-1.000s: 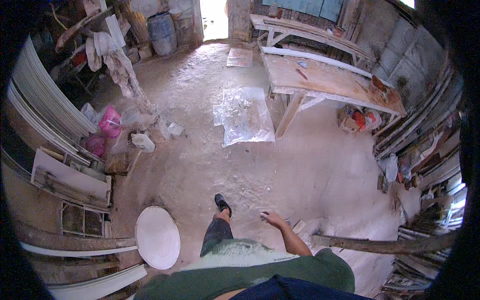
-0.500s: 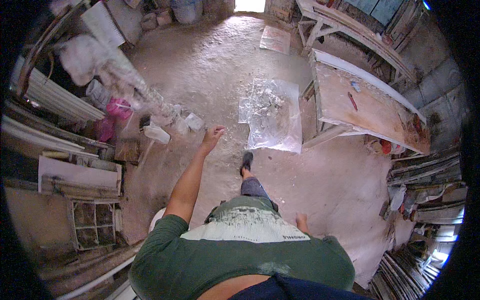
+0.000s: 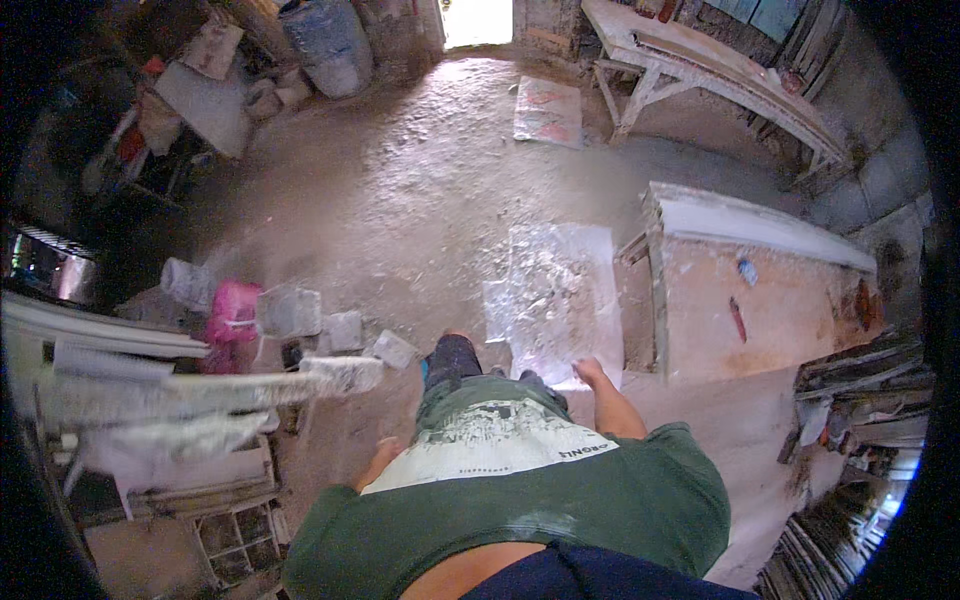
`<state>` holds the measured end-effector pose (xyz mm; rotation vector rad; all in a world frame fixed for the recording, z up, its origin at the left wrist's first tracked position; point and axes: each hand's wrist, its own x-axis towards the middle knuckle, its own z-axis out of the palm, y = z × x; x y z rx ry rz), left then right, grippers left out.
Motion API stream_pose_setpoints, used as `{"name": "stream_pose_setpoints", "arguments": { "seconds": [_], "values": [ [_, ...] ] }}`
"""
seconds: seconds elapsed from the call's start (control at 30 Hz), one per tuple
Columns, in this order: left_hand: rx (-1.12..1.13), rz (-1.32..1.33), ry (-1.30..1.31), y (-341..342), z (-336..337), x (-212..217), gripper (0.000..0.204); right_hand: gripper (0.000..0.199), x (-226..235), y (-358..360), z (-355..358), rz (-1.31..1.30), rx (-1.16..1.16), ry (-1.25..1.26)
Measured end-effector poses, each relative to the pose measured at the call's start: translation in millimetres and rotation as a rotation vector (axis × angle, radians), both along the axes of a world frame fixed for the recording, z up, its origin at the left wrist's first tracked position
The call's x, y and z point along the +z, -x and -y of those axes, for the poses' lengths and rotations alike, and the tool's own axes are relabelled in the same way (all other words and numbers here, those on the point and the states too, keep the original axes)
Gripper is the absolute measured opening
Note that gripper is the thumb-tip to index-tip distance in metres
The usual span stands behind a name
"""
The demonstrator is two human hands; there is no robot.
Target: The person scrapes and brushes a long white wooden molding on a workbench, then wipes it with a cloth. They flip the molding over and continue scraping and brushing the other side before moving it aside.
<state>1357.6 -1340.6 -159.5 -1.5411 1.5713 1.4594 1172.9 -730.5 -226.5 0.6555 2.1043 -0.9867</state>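
My left hand (image 3: pixel 382 461) hangs low beside my body, partly hidden by my green shirt; its fingers are too smeared to read. My right hand (image 3: pixel 592 371) reaches forward past my hip, fingers loosely bent and apart, with nothing visible in it. Below and ahead of it, a silvery-white plastic sheet (image 3: pixel 590 262) lies on the dirt floor, strewn with debris. Right of the sheet stands a low worktable (image 3: pixel 700 315) with a white board along its far edge. On its top are a red-handled tool (image 3: pixel 738 319) and a small blue item (image 3: pixel 747 271).
A long plank (image 3: pixel 250 395) juts out at left near white blocks (image 3: pixel 343 330) and a pink bag (image 3: pixel 232 312). At the back are a blue barrel (image 3: pixel 327 48), a bright doorway (image 3: pixel 478 22) and a wooden bench (image 3: pixel 650 62). Stacked boards (image 3: pixel 815 540) lie at lower right.
I have stepped forward, so the sheet and worktable sit closer. My left hand has swung back to my side, and my right hand has swung forward.
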Motion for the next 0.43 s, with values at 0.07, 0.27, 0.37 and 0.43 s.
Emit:
{"name": "stream_pose_setpoints", "arguments": {
  "seconds": [0.07,0.27,0.37,0.43],
  "values": [
    [0.068,0.039,-0.013,32.9,-5.5,9.3,0.033,0.036,27.5,90.8,-3.5,-0.175,0.208,-0.131],
    [-0.034,0.069,-0.143,225.0,-25.2,-36.7,0.03,0.029,33.8,294.6,7.5,-0.328,-0.171,-0.069],
    [-0.301,0.012,-0.231,402.3,-52.1,-53.6,0.028,0.024,-8.9,318.9,-19.0,-0.351,-0.356,-0.111],
    [-0.432,-0.091,-0.176,516.4,-58.7,-59.4,0.028,0.024,0.8,333.0,-18.7,-0.243,-0.237,-0.078]
  ]
}}
